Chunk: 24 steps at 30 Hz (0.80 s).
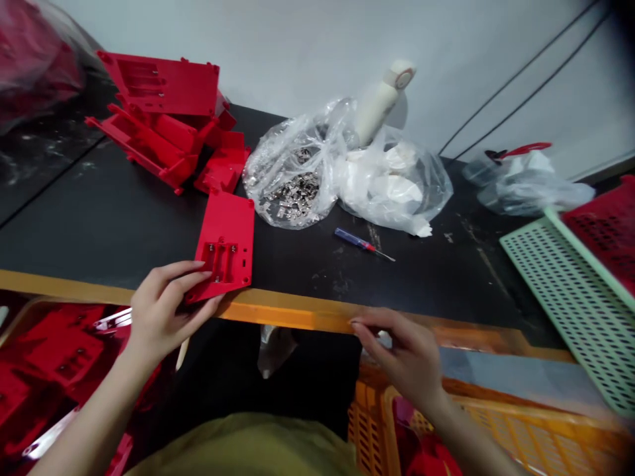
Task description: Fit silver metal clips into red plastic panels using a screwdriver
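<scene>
I'm watching a plastic panel (225,244) sitting at the near edge of the bench (114,218), with stacked plastic housings (159,112) just behind it. To their right, a bag of metal clips (292,192) is lying against a second, fuller bag (381,185), and a screwdriver (360,241) is lying in front of them. A perforated tray (575,297) is resting at the bench's right end.

And there it is, a red moulded plastic panel (225,248), rectangular, with two long recessed slots and small metal contacts facing up! It's lying skewed on the black tabletop (124,225), near corner poking over the orange front edge (278,309), gripped in the left hand (166,314).
</scene>
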{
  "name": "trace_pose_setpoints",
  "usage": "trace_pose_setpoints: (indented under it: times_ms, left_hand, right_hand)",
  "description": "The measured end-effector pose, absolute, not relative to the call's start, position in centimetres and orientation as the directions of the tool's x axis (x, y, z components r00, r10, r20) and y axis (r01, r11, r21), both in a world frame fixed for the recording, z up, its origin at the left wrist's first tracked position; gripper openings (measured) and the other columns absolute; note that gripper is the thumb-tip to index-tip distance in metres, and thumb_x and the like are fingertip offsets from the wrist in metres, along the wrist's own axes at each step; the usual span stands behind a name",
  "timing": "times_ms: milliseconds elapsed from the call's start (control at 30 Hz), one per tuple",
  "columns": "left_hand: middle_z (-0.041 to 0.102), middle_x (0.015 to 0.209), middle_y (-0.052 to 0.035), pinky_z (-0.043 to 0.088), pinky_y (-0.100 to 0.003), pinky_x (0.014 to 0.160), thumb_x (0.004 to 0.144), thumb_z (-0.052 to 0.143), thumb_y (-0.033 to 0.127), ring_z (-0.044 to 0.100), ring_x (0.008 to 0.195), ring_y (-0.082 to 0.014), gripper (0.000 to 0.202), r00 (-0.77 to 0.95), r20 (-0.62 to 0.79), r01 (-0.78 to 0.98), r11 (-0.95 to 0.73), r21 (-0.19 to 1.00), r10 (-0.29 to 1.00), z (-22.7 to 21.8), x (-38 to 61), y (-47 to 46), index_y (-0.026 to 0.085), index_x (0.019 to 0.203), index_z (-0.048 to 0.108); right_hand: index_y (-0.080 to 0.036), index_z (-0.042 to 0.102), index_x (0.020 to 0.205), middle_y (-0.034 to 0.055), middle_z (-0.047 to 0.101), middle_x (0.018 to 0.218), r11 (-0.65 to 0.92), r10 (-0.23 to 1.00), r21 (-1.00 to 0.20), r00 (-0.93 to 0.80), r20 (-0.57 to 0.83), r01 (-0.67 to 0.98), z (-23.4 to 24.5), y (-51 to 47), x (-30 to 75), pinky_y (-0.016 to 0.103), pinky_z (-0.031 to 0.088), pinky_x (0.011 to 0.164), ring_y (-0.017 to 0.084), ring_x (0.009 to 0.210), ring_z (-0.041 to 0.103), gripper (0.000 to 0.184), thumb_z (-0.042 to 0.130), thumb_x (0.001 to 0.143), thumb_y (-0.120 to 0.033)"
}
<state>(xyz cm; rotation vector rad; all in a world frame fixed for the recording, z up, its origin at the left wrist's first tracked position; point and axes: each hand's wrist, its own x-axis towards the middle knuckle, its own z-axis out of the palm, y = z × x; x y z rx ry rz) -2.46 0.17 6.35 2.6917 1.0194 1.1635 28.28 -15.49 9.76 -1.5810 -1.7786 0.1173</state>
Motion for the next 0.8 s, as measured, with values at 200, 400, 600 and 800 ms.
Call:
trace_pose_setpoints:
  times_ms: [200, 400, 600, 800]
  left_hand:
    - [0.064, 0.098, -0.0057, 0.045, -0.051, 0.093, 0.081, 0.069, 0.015, 0.059, 0.086, -0.0219, 0.035, 0.370, 0.743, 0.608, -0.750, 0.260, 0.558, 8.9, -1.8, -3.1, 0.025, 0.112, 0.057]
    - [0.060, 0.071, -0.0021, 0.047, -0.028, 0.062, 0.104, 0.024, 0.038, 0.056, 0.065, -0.0139, 0.042, 0.671, 0.291, 0.058, -0.440, 0.896, 0.682, 11.7, 0.2, -6.5, 0.021, 0.084, 0.057]
    - [0.052, 0.069, -0.0002, 0.046, -0.023, 0.055, 0.102, 0.021, 0.049, 0.051, 0.061, -0.0118, 0.042, 0.694, 0.150, -0.010, -0.199, 0.980, 0.704, 11.0, 0.4, -6.2, 0.023, 0.078, 0.043]
    - [0.051, 0.062, 0.0017, 0.047, -0.025, 0.051, 0.101, 0.033, 0.025, 0.051, 0.054, -0.0117, 0.021, 0.433, 0.467, 0.039, -0.534, 0.845, 0.771, 10.4, 1.0, -6.0, 0.023, 0.084, 0.045]
  right_hand:
    - [-0.020, 0.069, 0.080, 0.0013, 0.070, 0.071, 0.250, 0.965, -0.903, -0.014, 0.262, 0.349, 12.8, -10.9, 24.0, 0.020, 0.054, 0.057, 0.011, 0.063, 0.065, 0.003, 0.070, 0.083, -0.019]
    - [-0.018, 0.073, 0.084, 0.0013, 0.064, 0.072, 0.454, 0.845, -0.876, -0.391, 0.365, 0.162, 14.1, -8.4, 19.9, 0.015, 0.050, 0.057, 0.007, 0.060, 0.060, 0.010, 0.066, 0.088, -0.024]
    - [-0.018, 0.072, 0.089, 0.0028, 0.068, 0.074, 0.405, 0.889, -0.902, -0.297, 0.350, 0.148, 13.2, -7.9, 18.5, 0.016, 0.053, 0.059, 0.009, 0.063, 0.064, 0.006, 0.070, 0.084, -0.019]
    - [-0.026, 0.075, 0.094, 0.0019, 0.074, 0.079, 0.292, 0.953, -0.942, -0.133, 0.272, 0.168, 13.7, -8.2, 17.6, 0.018, 0.057, 0.057, 0.012, 0.064, 0.069, 0.025, 0.078, 0.073, -0.012]
